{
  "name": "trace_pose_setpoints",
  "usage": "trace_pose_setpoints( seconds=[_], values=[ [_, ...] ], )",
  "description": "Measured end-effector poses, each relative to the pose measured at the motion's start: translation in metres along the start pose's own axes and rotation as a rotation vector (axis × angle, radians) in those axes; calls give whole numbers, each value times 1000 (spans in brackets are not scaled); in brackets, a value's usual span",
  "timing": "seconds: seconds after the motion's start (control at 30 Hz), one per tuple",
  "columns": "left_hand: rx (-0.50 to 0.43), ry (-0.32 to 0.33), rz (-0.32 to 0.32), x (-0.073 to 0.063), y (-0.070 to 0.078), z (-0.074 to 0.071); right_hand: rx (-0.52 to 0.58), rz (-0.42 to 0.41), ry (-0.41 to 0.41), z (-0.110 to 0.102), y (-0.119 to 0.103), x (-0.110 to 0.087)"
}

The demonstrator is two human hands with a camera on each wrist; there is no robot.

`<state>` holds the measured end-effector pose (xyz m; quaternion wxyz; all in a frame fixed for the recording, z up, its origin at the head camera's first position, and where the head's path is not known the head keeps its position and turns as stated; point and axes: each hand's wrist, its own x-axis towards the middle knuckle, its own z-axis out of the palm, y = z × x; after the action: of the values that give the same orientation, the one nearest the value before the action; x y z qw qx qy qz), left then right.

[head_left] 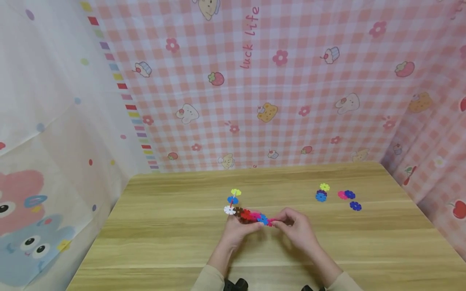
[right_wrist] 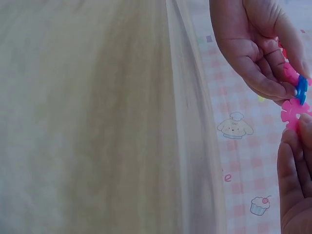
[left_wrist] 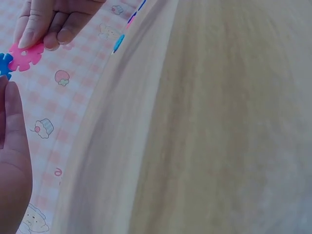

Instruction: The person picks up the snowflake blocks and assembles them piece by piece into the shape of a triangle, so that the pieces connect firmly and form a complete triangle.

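Note:
Both hands hold a chain of flower-shaped plastic discs above the table, linked edge to edge in brown, red, pink and blue. My left hand (head_left: pixel 236 233) grips the chain near its blue disc (head_left: pixel 263 219), thumb in front and fingers curled behind. The right hand (head_left: pixel 296 228) pinches the pink disc (left_wrist: pixel 27 57) at the chain's right end between thumb and fingers. In the right wrist view this pink disc (right_wrist: pixel 294 113) meets the blue disc (right_wrist: pixel 302 90) edge-on. At the left end are a white disc (head_left: pixel 229 210), a blue one (head_left: pixel 233 200) and a yellow one (head_left: pixel 236 192).
Loose discs lie at the back right of the wooden table (head_left: pixel 164 226): a yellow disc (head_left: pixel 324 187), a light blue disc (head_left: pixel 321 196) overlapping a darker one, a pink disc (head_left: pixel 342 195) and dark blue ones (head_left: pixel 355 206). A checked cloth (head_left: pixel 255 93) hangs behind.

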<state>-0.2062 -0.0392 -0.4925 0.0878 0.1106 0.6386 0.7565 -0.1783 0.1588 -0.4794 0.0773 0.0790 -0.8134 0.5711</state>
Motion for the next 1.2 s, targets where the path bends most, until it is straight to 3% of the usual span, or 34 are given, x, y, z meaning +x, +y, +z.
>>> trace_pose_setpoints(
  seconds=[0.37,0.63,0.93,1.2],
  values=[
    [-5,-10,7,2,2,4,29,32,20,0,0,-2],
    [22,-10,8,0,-1,3,-59,-46,26,1,0,-1],
    [39,-52,-5,1,-3,1,-45,17,-37,-5,2,3],
    [52,-107,-38,1,-5,-10,6,-65,-19,-22,10,7]
  ],
)
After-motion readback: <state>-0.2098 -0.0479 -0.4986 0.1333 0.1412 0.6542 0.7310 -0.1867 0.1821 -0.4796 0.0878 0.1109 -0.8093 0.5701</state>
